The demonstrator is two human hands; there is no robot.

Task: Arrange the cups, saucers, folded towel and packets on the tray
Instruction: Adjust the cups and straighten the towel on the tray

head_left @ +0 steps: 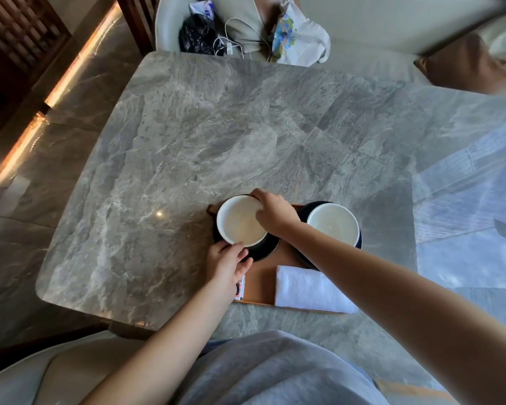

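A wooden tray [260, 283] lies near the table's front edge. On its left, a cup with a white inside [240, 222] rests on a dark saucer [265, 249]. My right hand [272, 211] grips the cup's far right rim. My left hand [228, 261] holds the saucer's near edge, fingers touching the cup. A second cup [332, 225] sits on a dark saucer [304, 213] on the tray's right. A folded white towel [310, 289] lies on the tray's near right. A packet [240, 289] peeks out under my left wrist.
The tray sits on a grey marble table [216, 135]. Beyond the far edge, a chair [246, 24] holds plastic bags and a white cable. A brown cushion [468, 65] lies far right. My lap and a pale chair fill the near side.
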